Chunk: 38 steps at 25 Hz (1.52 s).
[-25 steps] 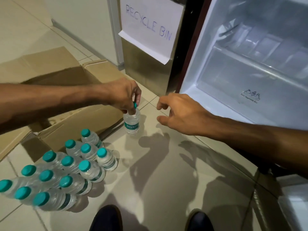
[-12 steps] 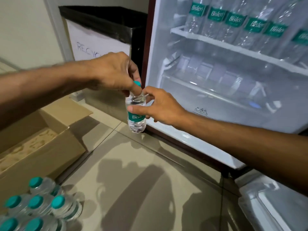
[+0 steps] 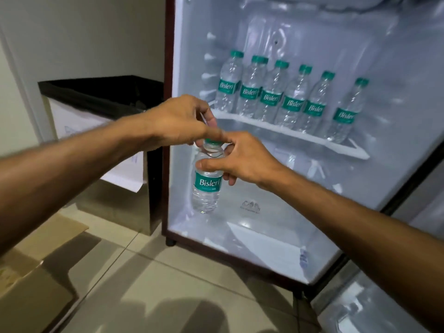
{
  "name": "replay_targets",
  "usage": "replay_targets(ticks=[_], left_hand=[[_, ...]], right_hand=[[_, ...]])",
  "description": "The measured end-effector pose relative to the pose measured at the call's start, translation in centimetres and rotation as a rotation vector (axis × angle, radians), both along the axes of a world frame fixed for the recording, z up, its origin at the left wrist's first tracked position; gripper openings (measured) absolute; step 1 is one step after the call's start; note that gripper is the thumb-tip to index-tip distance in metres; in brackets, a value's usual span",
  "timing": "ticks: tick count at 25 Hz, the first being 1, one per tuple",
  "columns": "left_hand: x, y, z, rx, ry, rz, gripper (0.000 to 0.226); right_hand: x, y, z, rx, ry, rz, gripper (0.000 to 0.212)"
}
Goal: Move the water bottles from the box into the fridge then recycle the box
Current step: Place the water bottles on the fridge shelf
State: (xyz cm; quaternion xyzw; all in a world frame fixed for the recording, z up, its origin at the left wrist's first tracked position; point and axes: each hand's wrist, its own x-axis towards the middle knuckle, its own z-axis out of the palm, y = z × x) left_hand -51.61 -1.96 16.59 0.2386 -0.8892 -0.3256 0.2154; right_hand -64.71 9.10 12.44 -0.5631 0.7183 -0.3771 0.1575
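A small clear water bottle (image 3: 207, 186) with a teal cap and teal label hangs upright in front of the open fridge (image 3: 276, 248). My left hand (image 3: 177, 121) pinches its cap from above. My right hand (image 3: 242, 159) grips its shoulder, thumb in front and fingers behind. Several matching bottles (image 3: 292, 98) stand in a row on the white fridge shelf (image 3: 312, 138) above and to the right. The cardboard box (image 3: 31, 272) lies open on the floor at the lower left.
A steel recycle bin (image 3: 101, 131) with a black liner and a paper sign stands left of the fridge. The fridge door (image 3: 374, 306) hangs open at the lower right. Tiled floor (image 3: 168, 284) stretches in front of the fridge.
The bottle has been lifted from the floor up to the fridge opening. My right hand has taken hold of it. The view has tilted up, and the floor bottles have left it.
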Motion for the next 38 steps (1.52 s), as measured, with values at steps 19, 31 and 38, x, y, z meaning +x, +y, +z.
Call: replay_targets(ticks=[19,31,38], left_hand=[[-17.9,1.0,-5.6,-0.633,-0.14,-0.123,0.082],[-19.6,0.6,-6.7,-0.697,-0.176,-0.061,0.083],[-19.6,0.7,-7.2,-0.689,-0.136,-0.064,0.092]], right_hand=[[-12.5,1.9,12.7,-0.904,0.656,-0.685,0.042],[-24.4,-2.0,18.4,-0.219,0.459,-0.926,0.067],[-28.3,-4.7,20.3,0.224,0.377,-0.794,0.07]])
